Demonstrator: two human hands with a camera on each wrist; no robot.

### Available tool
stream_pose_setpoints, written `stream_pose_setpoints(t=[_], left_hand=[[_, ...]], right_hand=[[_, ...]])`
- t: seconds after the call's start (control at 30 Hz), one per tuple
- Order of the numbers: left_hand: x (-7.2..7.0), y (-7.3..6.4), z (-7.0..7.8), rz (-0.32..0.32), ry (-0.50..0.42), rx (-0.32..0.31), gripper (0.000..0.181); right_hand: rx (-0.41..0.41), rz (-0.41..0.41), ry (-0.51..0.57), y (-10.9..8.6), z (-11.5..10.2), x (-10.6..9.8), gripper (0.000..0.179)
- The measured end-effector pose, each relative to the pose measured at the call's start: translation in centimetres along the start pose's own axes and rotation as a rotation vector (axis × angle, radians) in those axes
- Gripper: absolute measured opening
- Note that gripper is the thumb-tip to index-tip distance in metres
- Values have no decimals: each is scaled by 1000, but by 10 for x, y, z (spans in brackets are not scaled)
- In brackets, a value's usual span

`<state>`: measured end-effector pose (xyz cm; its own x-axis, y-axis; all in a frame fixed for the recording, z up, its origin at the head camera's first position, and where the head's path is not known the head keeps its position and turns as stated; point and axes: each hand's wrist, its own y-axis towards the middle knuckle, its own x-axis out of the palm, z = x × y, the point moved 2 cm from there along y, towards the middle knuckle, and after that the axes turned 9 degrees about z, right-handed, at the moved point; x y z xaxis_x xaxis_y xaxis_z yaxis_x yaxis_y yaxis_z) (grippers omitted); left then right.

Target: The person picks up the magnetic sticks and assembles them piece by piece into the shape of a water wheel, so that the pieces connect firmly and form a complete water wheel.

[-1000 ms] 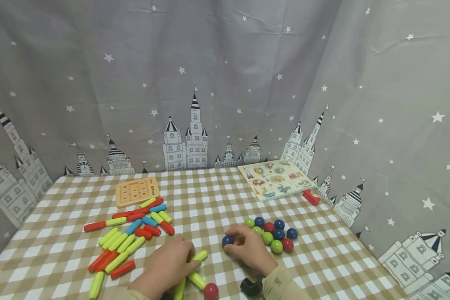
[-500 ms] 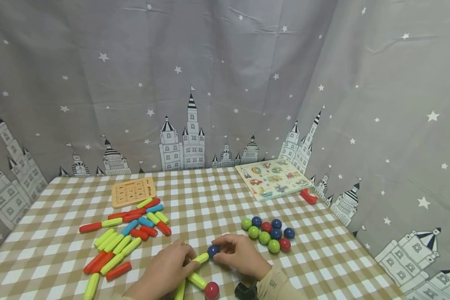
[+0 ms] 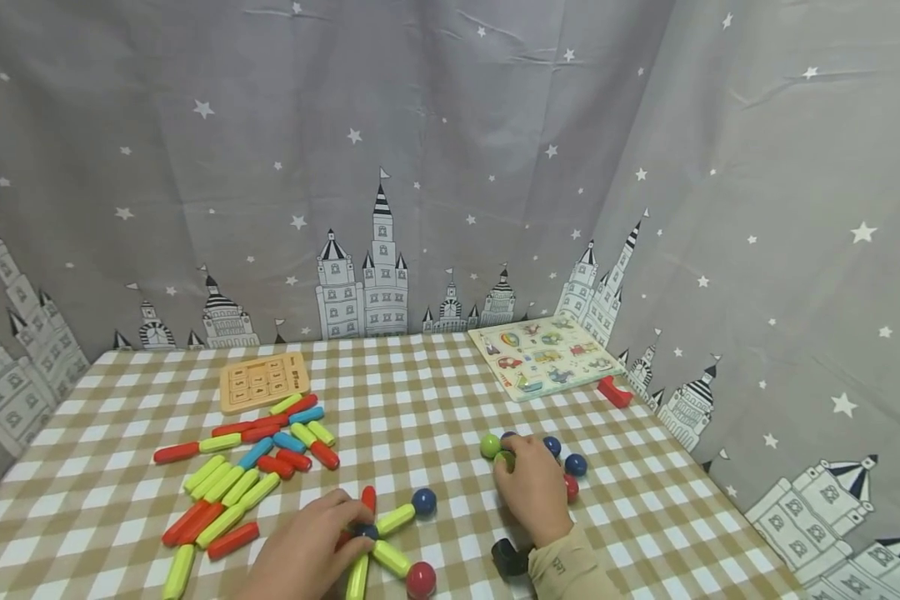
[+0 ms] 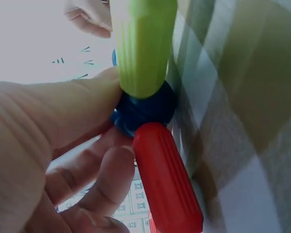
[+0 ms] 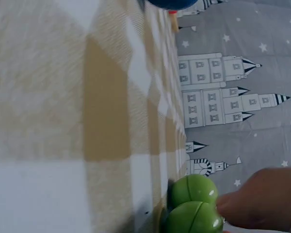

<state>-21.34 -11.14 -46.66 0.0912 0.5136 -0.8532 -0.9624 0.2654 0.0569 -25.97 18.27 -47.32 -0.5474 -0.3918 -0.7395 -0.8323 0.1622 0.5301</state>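
In the head view, my left hand (image 3: 307,542) grips a dark blue ball (image 3: 365,530) between thumb and fingers. From that ball spread yellow-green rods (image 3: 396,519) and a red rod (image 4: 167,179). One yellow-green rod ends at another blue ball (image 3: 423,502), and a second meets a red ball (image 3: 421,580). To the right, my right hand (image 3: 534,492) is over the ball group, thumb and index finger around a green ball (image 3: 503,461). The right wrist view has the thumb against two neighbouring green balls (image 5: 194,218); the other fingers are outside it.
Loose red, yellow-green and blue rods (image 3: 228,492) lie on the left of the checked cloth. Behind them is a wooden number board (image 3: 264,382). At the back right lie a picture puzzle board (image 3: 543,354) and a red block (image 3: 615,392). Blue balls (image 3: 576,465) sit beside my right hand.
My right hand brought a blue ball left to the yellow-green rod's end, let it go there, and moved right to the ball group. My left fingers shifted, uncovering the centre ball and a red rod.
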Motion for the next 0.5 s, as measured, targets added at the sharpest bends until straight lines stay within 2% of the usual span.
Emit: stream_pose_setpoints(t=[0.13,0.4,0.5], left_hand=[[-2,3,-2,-4,12,51,17],[-10,8,-5,-87,-5,175,15],[-12,9,-5,-119,-3,171,16]], right_hand=[[-32,-54,-41,-1,-3,-3,18],[-73,-33,-53,-4,-7,-2,19],[-69,-47,-55,-4,-7,0,18]])
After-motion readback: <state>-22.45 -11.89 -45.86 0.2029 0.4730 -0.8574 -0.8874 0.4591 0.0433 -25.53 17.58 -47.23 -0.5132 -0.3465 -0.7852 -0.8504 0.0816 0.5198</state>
